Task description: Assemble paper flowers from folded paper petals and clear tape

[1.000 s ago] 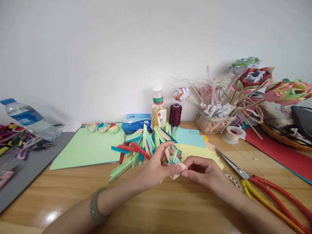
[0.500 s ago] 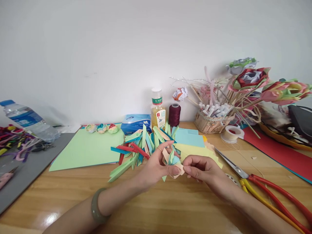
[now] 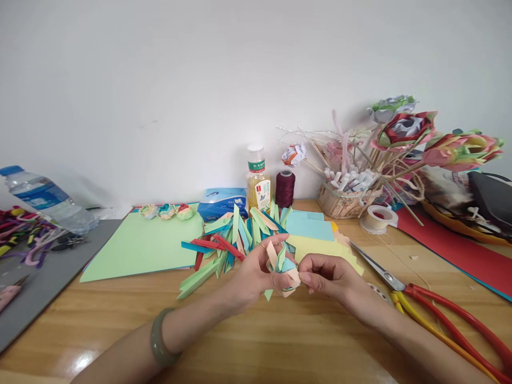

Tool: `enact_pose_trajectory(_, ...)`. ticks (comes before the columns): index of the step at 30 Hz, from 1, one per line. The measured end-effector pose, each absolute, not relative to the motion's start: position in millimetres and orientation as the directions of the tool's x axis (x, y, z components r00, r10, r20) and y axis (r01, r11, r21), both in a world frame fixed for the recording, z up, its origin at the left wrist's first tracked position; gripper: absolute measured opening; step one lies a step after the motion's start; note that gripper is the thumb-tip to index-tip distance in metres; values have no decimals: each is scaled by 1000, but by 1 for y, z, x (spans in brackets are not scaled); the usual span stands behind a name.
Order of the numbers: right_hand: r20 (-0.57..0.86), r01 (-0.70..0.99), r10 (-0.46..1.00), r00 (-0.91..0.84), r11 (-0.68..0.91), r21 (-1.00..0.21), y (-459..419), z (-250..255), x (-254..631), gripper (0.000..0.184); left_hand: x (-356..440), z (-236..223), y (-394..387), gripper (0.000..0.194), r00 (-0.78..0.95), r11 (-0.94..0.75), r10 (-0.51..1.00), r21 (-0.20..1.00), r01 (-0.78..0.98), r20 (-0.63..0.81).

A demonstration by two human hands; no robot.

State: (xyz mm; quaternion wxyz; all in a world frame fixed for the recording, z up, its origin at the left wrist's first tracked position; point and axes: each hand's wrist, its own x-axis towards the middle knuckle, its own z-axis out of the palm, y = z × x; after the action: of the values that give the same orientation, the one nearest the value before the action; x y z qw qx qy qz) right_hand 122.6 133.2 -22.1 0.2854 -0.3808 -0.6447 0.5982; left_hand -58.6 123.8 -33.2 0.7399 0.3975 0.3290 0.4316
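The left hand (image 3: 256,274) holds a folded-paper piece (image 3: 287,265) above the table (image 3: 256,341), fingers clamped around it, while the right hand (image 3: 338,277) pinches its peach edge between thumb and fingers; a heap of folded strips (image 3: 230,247) lies just behind, and scissors (image 3: 394,281) rest to the right

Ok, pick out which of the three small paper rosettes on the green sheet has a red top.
The right-hand rosette, nearest the blue pack: red shows on its top, whereas the left rosette looks mostly pale and the middle rosette shows teal.
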Motion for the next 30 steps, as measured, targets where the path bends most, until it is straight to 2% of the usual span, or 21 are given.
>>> enact_pose_trajectory(5,-85,172,851,-519,6,-985,133,-19,123,32,-61,-33,125,73,422,309,897,870,-384,-133)
enact_pose_trajectory(10,6,141,935,-354,60,-988,134,-15,127,24,-62,-30,125,78,539,422,825,818,-390,-169)
enact_pose_trajectory(15,96,109,836,-540,183,-977,129,-13,127,24,-63,-31,122,69,729,596,645,749,-290,-231)
enact_pose_trajectory(19,145,72,826,-544,218,-973,127,-13,125,18,-61,-28,119,58,773,649,573,727,-223,-274)
enact_pose_trajectory(22,213,158,858,-467,318,-935,127,-13,124,19,-60,-25,120,48,688,574,657,797,-189,-310)
enact_pose_trajectory(26,320,298,858,-401,453,-840,127,-17,124,18,-58,-23,124,35,450,292,858,956,-28,-249)
enact_pose_trajectory(30,323,360,847,-422,484,-797,128,-21,124,18,-60,-25,129,25,344,137,921,978,158,-184)
